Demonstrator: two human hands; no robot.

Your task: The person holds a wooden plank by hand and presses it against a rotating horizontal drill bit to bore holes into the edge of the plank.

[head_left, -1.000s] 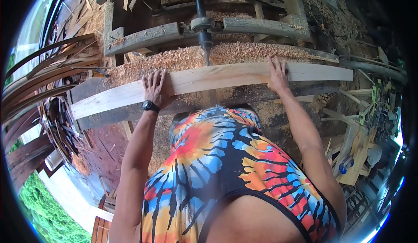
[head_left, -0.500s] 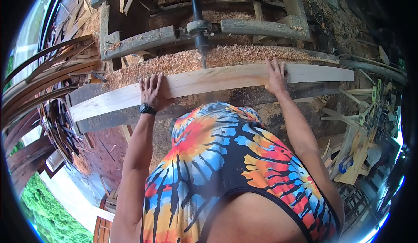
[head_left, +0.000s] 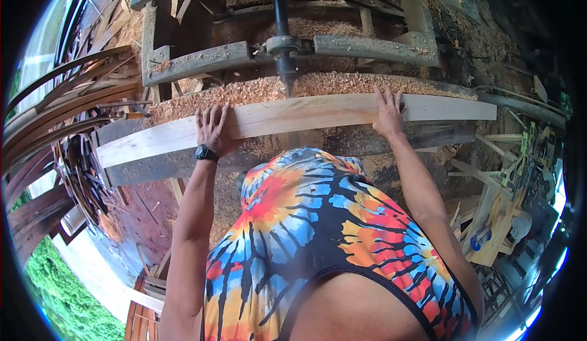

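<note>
A long pale wooden board (head_left: pixel 299 113) lies across the dark work surface (head_left: pixel 342 139), in front of a dark spindle with a thin bit (head_left: pixel 287 75). My left hand (head_left: pixel 213 128), with a black watch at its wrist, rests on the board left of the bit, its fingers spread over the wood. On the right part of the board lies my right hand (head_left: pixel 389 112), fingers apart and pointing at the far edge. The bit's tip is close to the board's far edge; whether they touch I cannot tell.
Wood shavings (head_left: pixel 342 84) are heaped along the far side of the board. Beyond them stands a timber frame (head_left: pixel 373 46) holding the spindle. Curved wood strips (head_left: pixel 79 78) are stacked at the left. Scrap boards (head_left: pixel 495 225) lie at the right.
Since a second ago, the board and my left hand have shifted slightly left. My right hand has moved a little left too. Both hands stay on the board.
</note>
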